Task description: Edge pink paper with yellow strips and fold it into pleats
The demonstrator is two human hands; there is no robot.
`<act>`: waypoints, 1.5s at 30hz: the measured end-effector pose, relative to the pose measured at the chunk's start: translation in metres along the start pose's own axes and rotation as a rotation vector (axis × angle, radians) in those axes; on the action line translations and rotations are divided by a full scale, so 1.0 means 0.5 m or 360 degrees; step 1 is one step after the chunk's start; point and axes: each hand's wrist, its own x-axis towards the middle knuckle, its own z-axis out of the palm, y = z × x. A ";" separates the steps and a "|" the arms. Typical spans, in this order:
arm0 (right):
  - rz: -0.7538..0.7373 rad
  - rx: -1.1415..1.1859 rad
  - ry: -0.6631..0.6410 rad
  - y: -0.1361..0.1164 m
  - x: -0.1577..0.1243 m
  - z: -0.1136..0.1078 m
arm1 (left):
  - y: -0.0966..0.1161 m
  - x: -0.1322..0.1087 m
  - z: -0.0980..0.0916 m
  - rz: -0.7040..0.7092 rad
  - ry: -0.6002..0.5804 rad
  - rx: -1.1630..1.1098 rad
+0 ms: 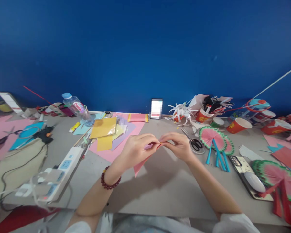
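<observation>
Both hands meet above the middle of the grey table, fingers pinched close together. Between them is a piece of red-pink paper (141,166), its pointed corner hanging down below my left hand (140,147). My left hand, with a dark red bead bracelet at the wrist, is closed on this paper. My right hand (176,145) pinches its upper edge with thumb and forefinger. Most of the paper is hidden behind the fingers.
On the left lie a power strip (64,171), yellow paper packets (103,127) and a tilted bottle (77,108). A phone (156,108) stands against the blue wall. On the right are scissors (196,145), watermelon paper fans (212,138), red cups (239,125) and a mouse (254,182).
</observation>
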 end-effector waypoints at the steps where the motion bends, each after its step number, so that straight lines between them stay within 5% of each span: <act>1: -0.0001 -0.0002 0.0000 0.000 0.000 0.000 | 0.000 0.000 0.000 -0.0002 0.0008 -0.0001; 15: -0.0002 -0.0035 -0.0070 0.001 -0.001 -0.004 | 0.003 0.002 -0.004 -0.0060 -0.0095 -0.0095; 27: -0.0116 -0.0096 -0.0068 -0.007 -0.006 -0.001 | 0.008 -0.002 -0.009 -0.0354 -0.0262 -0.0018; 45: -0.0066 -0.0018 -0.0241 -0.002 0.004 -0.012 | 0.004 -0.008 -0.003 -0.0189 -0.0097 0.0121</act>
